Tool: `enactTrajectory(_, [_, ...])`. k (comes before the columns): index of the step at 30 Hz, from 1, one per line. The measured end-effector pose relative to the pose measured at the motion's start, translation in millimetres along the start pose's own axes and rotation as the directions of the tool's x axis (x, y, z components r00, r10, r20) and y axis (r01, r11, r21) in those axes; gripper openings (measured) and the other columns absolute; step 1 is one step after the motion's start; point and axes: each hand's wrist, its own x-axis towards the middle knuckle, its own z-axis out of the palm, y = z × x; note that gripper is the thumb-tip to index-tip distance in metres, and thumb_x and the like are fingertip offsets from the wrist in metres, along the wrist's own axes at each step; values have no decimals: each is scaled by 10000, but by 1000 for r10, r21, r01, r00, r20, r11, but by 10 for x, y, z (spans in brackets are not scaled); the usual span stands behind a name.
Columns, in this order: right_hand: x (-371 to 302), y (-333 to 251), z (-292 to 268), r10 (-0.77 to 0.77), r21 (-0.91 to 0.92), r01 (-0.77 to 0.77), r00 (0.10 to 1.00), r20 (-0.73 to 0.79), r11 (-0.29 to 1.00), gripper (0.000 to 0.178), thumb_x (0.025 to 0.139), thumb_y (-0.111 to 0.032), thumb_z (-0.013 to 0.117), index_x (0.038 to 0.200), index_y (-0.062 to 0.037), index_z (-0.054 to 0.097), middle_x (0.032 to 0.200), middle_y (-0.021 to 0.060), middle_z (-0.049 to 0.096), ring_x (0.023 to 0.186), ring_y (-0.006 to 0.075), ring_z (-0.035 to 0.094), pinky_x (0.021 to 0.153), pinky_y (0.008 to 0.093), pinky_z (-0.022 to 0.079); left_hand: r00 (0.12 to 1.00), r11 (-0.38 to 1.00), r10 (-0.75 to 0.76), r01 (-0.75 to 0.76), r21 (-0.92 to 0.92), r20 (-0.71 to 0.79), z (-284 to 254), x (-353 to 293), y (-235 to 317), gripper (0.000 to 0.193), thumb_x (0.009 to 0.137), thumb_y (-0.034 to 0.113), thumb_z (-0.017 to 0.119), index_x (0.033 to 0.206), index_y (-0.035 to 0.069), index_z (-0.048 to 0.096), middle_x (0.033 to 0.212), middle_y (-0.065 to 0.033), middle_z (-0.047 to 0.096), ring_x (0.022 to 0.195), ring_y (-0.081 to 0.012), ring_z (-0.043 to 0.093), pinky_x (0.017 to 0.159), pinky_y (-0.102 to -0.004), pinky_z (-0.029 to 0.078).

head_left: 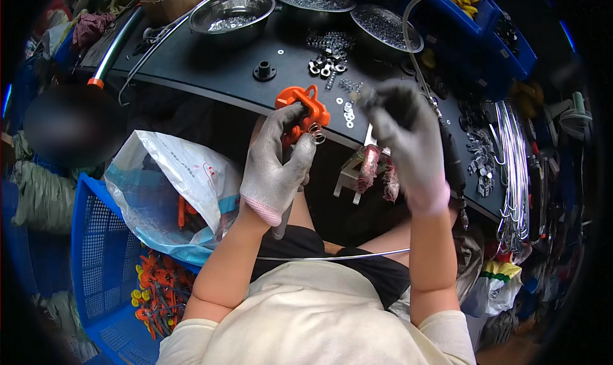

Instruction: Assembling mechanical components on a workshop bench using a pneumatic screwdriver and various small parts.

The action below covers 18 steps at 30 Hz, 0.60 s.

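My left hand (278,161), in a grey glove with a pink cuff, is closed around an orange tool body (305,103) with a loop on top. A small coil spring (317,133) shows at its lower side, by my thumb. Beneath that hand a grey handle-like piece (282,221) hangs down. My right hand (408,135), gloved alike, is raised over the bench edge and blurred by motion. Its fingers curl into a pinch; what sits at the tips is too smeared to name. Beside it on the bench lie several washers (349,111) and loose springs (350,85).
Metal bowls of small parts (233,12) stand at the bench's back. Nuts (327,65) and a black flanged piece (264,71) lie nearer. Bent metal rods (511,173) sit right. A blue crate (96,263) of orange tools and a plastic bag (172,193) are left.
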Motion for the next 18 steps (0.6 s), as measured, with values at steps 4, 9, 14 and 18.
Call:
enactTrajectory(4, [-448, 21, 248, 380, 378, -396, 917, 121, 837, 242, 895, -139, 644, 1048, 19, 543, 868, 0, 596, 746, 22, 513, 648, 172, 423, 1000, 999, -17, 18, -35, 12, 41, 1, 11, 379, 909, 101, 508, 1270, 0, 450, 858, -48, 567, 482, -38, 483, 415, -191, 430])
enactTrajectory(9, [-543, 42, 350, 474, 542, -522, 847, 239, 659, 224, 899, -151, 634, 1039, -15, 524, 832, 10, 587, 635, 20, 486, 559, 158, 391, 999, 998, 45, -44, 54, -20, 11, -14, -41, 366, 877, 101, 586, 1214, -22, 516, 1029, -76, 601, 845, -81, 581, 742, -220, 483])
enactTrajectory(14, [-547, 18, 322, 439, 592, -589, 807, 395, 550, 247, 913, -234, 611, 1034, -40, 517, 793, 16, 576, 557, 23, 465, 440, 152, 351, 998, 997, 54, -53, 56, -16, 34, -40, -5, 379, 869, 94, 589, 1227, -9, 519, 1079, -83, 602, 968, -109, 578, 861, -252, 464])
enactTrajectory(18, [-486, 100, 286, 397, 613, -636, 771, 498, 469, 238, 920, -236, 598, 1039, -45, 520, 763, 10, 558, 523, 19, 449, 413, 142, 333, 998, 990, 66, -68, 125, 21, 12, -80, -45, 393, 874, 101, 593, 1245, 3, 511, 1098, -101, 616, 994, -114, 596, 859, -263, 475])
